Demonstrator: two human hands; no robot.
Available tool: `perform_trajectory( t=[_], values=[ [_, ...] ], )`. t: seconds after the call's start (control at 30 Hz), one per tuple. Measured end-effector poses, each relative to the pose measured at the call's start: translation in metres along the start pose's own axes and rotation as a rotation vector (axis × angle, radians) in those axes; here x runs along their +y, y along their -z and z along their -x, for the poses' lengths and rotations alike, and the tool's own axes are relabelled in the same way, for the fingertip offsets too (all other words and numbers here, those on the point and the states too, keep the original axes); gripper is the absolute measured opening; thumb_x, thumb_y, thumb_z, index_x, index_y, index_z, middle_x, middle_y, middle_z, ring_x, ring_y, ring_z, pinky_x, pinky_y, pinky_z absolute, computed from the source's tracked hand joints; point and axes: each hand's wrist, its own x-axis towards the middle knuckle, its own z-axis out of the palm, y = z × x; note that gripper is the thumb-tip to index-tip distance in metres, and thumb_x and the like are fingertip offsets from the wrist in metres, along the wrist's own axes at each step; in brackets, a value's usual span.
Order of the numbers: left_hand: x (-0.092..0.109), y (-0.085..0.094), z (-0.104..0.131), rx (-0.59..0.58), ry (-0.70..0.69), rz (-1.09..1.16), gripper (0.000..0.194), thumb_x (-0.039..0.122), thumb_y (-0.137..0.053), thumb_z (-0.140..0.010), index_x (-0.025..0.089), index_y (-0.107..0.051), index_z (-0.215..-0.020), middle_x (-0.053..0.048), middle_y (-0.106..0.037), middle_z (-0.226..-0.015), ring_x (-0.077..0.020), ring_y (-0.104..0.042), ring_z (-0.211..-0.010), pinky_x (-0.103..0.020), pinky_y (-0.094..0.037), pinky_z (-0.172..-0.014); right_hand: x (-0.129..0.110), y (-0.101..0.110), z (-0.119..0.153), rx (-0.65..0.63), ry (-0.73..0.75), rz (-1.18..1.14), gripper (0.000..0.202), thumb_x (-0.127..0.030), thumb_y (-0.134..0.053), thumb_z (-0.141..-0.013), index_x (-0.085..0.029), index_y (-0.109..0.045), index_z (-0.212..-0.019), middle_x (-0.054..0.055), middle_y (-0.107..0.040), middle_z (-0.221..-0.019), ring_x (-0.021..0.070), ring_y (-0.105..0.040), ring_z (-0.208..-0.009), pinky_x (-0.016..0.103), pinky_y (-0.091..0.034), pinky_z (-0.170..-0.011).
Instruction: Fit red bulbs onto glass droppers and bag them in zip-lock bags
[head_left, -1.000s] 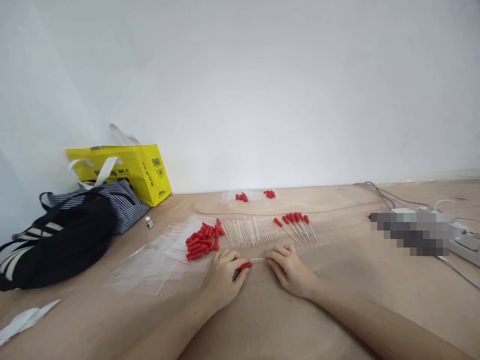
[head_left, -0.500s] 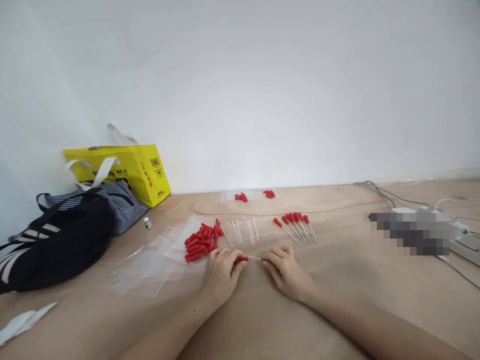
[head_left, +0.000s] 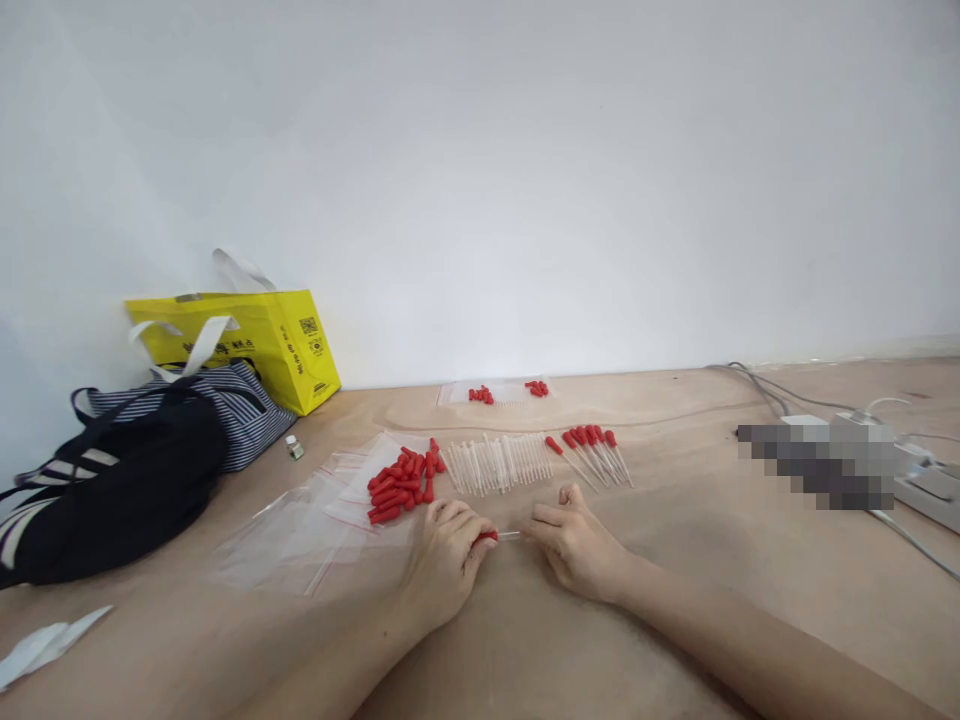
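Note:
Between thumb and fingers, my left hand (head_left: 448, 548) pinches a red rubber bulb (head_left: 487, 536). A thin clear tube (head_left: 510, 536) runs from the bulb's end to the fingertips of my right hand (head_left: 574, 545), which are closed around its other end. Beyond my hands lies a row of loose clear tubes (head_left: 499, 464). To its left a pile of red bulbs (head_left: 397, 483) rests on clear zip bags (head_left: 330, 520). On the row's right are several droppers (head_left: 596, 450), tubes with red bulbs fitted on top.
Near the wall lies a bag (head_left: 450, 394) with more red bulbs and tubes. At left are a yellow bag (head_left: 300, 350), a striped bag (head_left: 247, 410), a black bag (head_left: 142, 490), a small bottle (head_left: 294, 447) and white tissue (head_left: 49, 645). A power strip (head_left: 930, 490) with cables is at right.
Both hands have shifted slightly toward me with the bulb and tube. The bulb and tube now lie in one line, where the tube looked doubled before.

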Motion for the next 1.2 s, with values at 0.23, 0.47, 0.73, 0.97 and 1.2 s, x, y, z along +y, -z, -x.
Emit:
perform_trajectory(
  t=[0.23, 0.47, 0.73, 0.97, 1.2],
  values=[
    [0.003, -0.001, 0.001, 0.041, -0.058, -0.021, 0.013, 0.019, -0.044, -0.082, 0.019, -0.054, -0.075, 0.001, -0.061, -0.069, -0.0165, -0.051, -0.073, -0.036, -0.03, -0.077, -0.002, -0.007, -0.002, 0.07, 0.002, -0.015, 0.024, -0.003, -0.036, -0.073, -0.016, -0.056, -0.079, 0.0, -0.052, -0.069, 0.0107, -0.034, -0.059, 0.028, -0.019, -0.065],
    [0.005, -0.002, 0.002, 0.046, -0.071, 0.002, 0.014, 0.019, -0.042, -0.082, 0.02, -0.054, -0.074, 0.002, -0.061, -0.069, -0.0157, -0.051, -0.072, -0.038, -0.028, -0.082, -0.005, -0.01, -0.004, 0.061, -0.006, -0.066, 0.02, -0.008, -0.038, -0.077, -0.016, -0.056, -0.078, 0.0, -0.052, -0.068, 0.0103, -0.035, -0.058, 0.028, -0.019, -0.066],
    [-0.001, 0.004, -0.002, -0.002, 0.025, -0.012, 0.014, 0.029, -0.045, -0.083, 0.023, -0.057, -0.082, 0.0, -0.064, -0.076, -0.0176, -0.053, -0.078, -0.042, -0.024, -0.089, -0.003, 0.002, -0.008, 0.018, -0.06, -0.094, 0.023, -0.014, -0.035, -0.085, -0.018, -0.057, -0.088, 0.002, -0.057, -0.076, 0.0115, -0.044, -0.067, 0.028, -0.021, -0.067],
    [-0.013, 0.003, 0.001, 0.0, 0.05, -0.082, 0.021, 0.037, -0.048, -0.082, 0.03, -0.058, -0.098, -0.001, -0.062, -0.093, -0.0203, -0.05, -0.09, -0.046, -0.019, -0.092, 0.004, 0.004, -0.006, 0.055, -0.106, -0.014, 0.018, -0.021, -0.043, -0.083, -0.022, -0.061, -0.084, 0.001, -0.058, -0.073, 0.0139, -0.047, -0.073, 0.03, -0.02, -0.068],
    [-0.023, 0.0, 0.003, 0.042, 0.237, -0.163, 0.034, 0.034, -0.056, -0.073, 0.026, -0.053, -0.106, -0.006, -0.054, -0.107, -0.026, -0.043, -0.103, -0.048, -0.023, -0.089, 0.06, 0.001, -0.007, 0.24, -0.744, 0.233, 0.019, -0.024, -0.043, -0.081, -0.02, -0.06, -0.086, 0.004, -0.064, -0.08, 0.0195, -0.051, -0.082, 0.032, -0.019, -0.071]
  ],
)
